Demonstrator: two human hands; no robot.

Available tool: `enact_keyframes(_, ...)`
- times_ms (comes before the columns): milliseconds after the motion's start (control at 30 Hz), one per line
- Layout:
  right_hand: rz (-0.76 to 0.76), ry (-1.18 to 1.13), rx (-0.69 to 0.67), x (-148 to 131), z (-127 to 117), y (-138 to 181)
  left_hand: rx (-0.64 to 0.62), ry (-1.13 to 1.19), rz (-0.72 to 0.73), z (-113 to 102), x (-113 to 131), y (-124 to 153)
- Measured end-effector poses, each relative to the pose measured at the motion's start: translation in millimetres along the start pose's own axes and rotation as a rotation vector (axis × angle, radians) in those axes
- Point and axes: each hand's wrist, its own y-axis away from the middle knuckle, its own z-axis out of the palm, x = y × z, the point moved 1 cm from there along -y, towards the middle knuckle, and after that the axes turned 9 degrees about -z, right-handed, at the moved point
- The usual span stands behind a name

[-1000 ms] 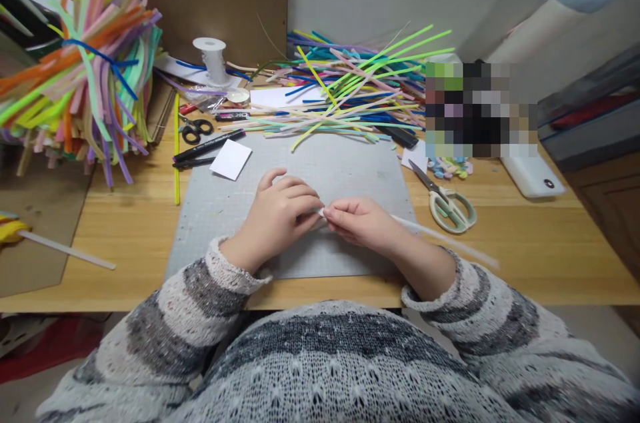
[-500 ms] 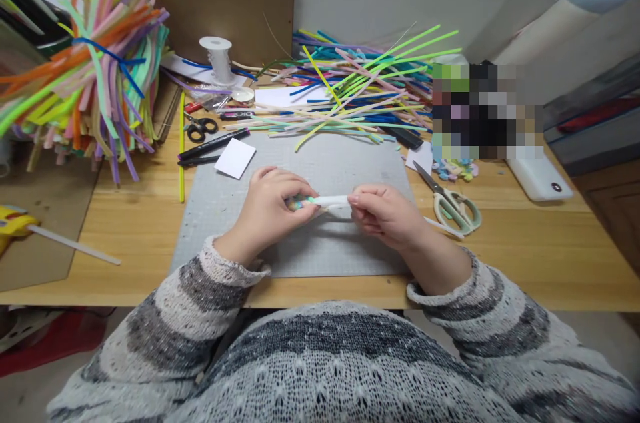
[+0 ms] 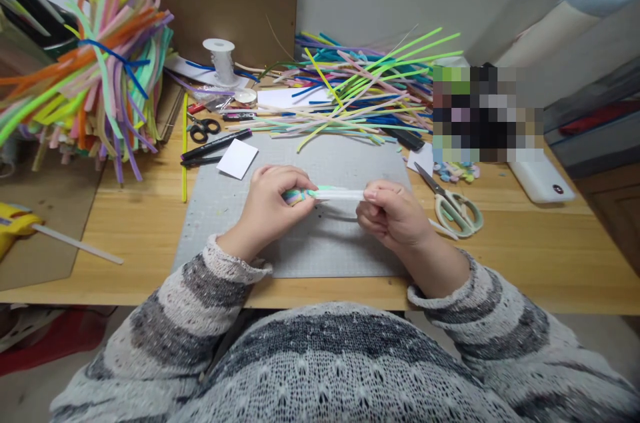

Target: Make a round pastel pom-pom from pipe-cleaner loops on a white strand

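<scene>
My left hand [image 3: 273, 200] is closed around a small pastel bundle of pipe cleaners [image 3: 296, 196], gripped between thumb and fingers; most of it hides in the palm. From that bundle a white pipe cleaner [image 3: 341, 194] runs straight to the right, level above the grey cutting mat [image 3: 300, 253]. My right hand [image 3: 393, 213] pinches its far end between thumb and curled forefinger. Another white strip [image 3: 444, 228] shows beyond my right wrist, near the scissors with pale green handles [image 3: 459, 213].
A large bound bunch of coloured pipe cleaners [image 3: 100, 70] stands at the left, above a yellow glue gun [image 3: 17, 220]. More loose pipe cleaners [image 3: 360, 90] lie along the back. Black scissors [image 3: 204, 130], markers [image 3: 217, 146], a white card [image 3: 237, 158] and a white phone-like object [image 3: 540, 178] surround the mat.
My right hand has moved slightly to the right, away from the left. A longer stretch of the white pipe cleaner shows between them. My left hand keeps its grip.
</scene>
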Motion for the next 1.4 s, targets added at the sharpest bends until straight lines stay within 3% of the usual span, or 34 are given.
enact_keyframes(133,0.013,0.023,-0.019,0.9,-1.8,-2.2,0.035,-0.090,0.080,0.5,-3.8,0.9)
enact_keyframes(367,0.001,0.195,-0.208,15.0,9.5,11.9,0.359,-0.466,0.323,8.2,-1.8,10.6)
enact_keyframes(533,0.051,0.313,-0.421,26.9,22.1,22.9,0.412,-0.332,0.444,10.6,1.4,13.3)
enact_keyframes(667,0.109,0.239,-0.488,32.4,24.6,23.4,0.495,-0.343,0.463,7.5,0.6,13.7)
enact_keyframes(867,0.103,0.192,-0.480,30.8,22.8,24.8,0.509,-0.369,0.500,7.2,-5.5,13.8)
enact_keyframes(1033,0.066,0.206,-0.447,31.2,25.1,24.4,0.446,-0.238,0.463,11.7,-8.1,15.3)
enact_keyframes(1400,0.155,0.033,-0.340,31.7,29.1,25.6,0.454,-0.235,0.477,9.3,-5.0,15.1)
